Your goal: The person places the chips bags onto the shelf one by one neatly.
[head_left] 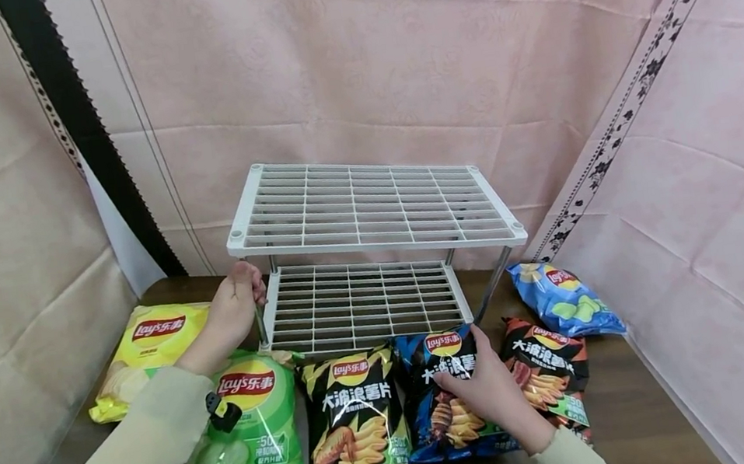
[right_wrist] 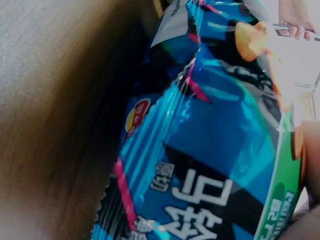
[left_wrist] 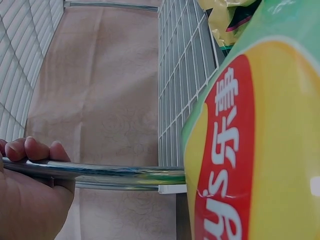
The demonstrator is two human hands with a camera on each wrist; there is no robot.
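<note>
Fingers of our left hand (head_left: 232, 309) curl round a chrome post (left_wrist: 125, 173) of the white two-tier rack (head_left: 374, 244), behind the green Lay's bag (head_left: 262, 415). Next we have a black-and-gold Lay's bag (head_left: 356, 430), then, before the rack, a blue-and-black Lay's bag (head_left: 446, 422) clamped at its upper right by our right hand (head_left: 497, 392)'s fingers.

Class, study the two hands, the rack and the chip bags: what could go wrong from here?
1. The left hand grips a metal post of the white rack; an uneven pull might shift or tilt it.
2. The right hand holds the dark blue bag; squeezing too hard could crush its contents.
3. The black-and-gold bag lies close beside it, so a sideways move might push that one askew.
</note>
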